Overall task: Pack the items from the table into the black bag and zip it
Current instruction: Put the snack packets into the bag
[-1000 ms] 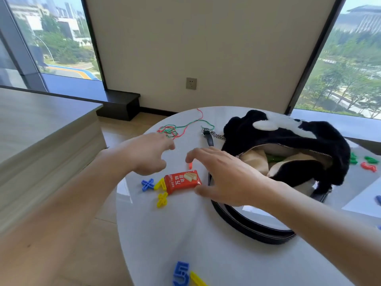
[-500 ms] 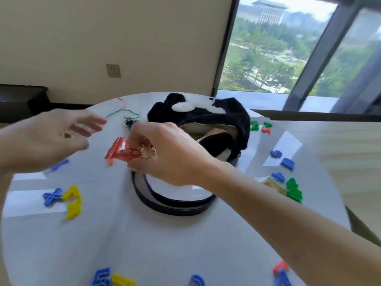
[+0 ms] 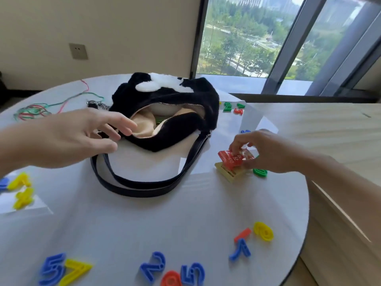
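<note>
The black furry bag [image 3: 175,129] with a white patch lies unzipped at the back middle of the round white table [image 3: 144,219], its beige lining showing. My left hand [image 3: 82,135] hovers open at the bag's left edge, fingertips at the opening. My right hand [image 3: 259,151] is right of the bag, shut on a red snack packet [image 3: 233,159] held just over a yellow packet [image 3: 228,173] lying on the table. Plastic numbers in several colours [image 3: 173,271] are scattered around the table.
The bag's black strap [image 3: 144,188] loops toward me on the table. Coloured strings [image 3: 33,110] and a metal chain [image 3: 94,104] lie at the back left. A wooden counter [image 3: 329,141] stands against the table's right side. Windows are behind.
My right hand picked the red packet up from left of the bag and carried it to the right side, over the yellow packet. My left hand moved to the bag's opening. My view swung right.
</note>
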A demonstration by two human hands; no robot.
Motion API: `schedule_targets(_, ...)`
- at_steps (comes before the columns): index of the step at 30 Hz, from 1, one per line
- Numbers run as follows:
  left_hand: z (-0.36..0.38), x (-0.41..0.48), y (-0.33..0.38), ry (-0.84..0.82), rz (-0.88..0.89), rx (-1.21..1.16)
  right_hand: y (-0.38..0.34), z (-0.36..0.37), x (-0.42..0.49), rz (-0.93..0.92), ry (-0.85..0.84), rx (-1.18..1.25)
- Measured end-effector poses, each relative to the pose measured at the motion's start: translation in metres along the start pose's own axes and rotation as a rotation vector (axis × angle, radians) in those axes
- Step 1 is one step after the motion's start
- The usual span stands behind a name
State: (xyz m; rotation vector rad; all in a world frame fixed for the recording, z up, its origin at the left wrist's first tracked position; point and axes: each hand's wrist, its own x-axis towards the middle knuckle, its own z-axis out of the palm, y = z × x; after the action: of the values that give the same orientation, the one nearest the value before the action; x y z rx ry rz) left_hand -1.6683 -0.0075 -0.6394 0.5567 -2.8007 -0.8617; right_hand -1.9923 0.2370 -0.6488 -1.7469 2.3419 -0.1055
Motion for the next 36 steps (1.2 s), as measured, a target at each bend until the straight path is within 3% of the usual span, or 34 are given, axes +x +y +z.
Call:
schedule_targets(5,0.002,0.0,0.008,-0.002,-0.076,0.019,0.006,0.017,-0.003,-0.04,-0.127,-0.071)
schedule_targets(8,0.012,0.006,0.018,0.077,-0.06,0.094,0.001,0.017,-0.005,-0.059,-0.103,-0.134)
schedule_targets(10,0.019,0.018,0.022,0.166,-0.031,0.136,-0.009,0.01,-0.007,-0.082,-0.022,-0.129)
schedule_targets(13,0.024,0.045,0.015,0.301,-0.103,0.225,-0.033,-0.014,-0.002,-0.139,0.234,0.092)
schedule_targets(17,0.04,0.079,-0.006,0.271,-0.332,0.448,-0.076,-0.033,0.028,-0.25,0.479,0.208)
schedule_targets(20,0.045,0.092,-0.013,0.341,-0.4,0.411,-0.105,-0.028,0.061,-0.248,0.557,0.2)
schedule_targets(25,0.028,0.099,-0.009,0.472,-0.37,0.285,-0.132,-0.012,0.11,-0.235,0.607,0.082)
schedule_targets(36,0.006,0.096,0.019,0.369,-0.302,0.354,-0.147,0.005,0.17,-0.207,0.584,-0.354)
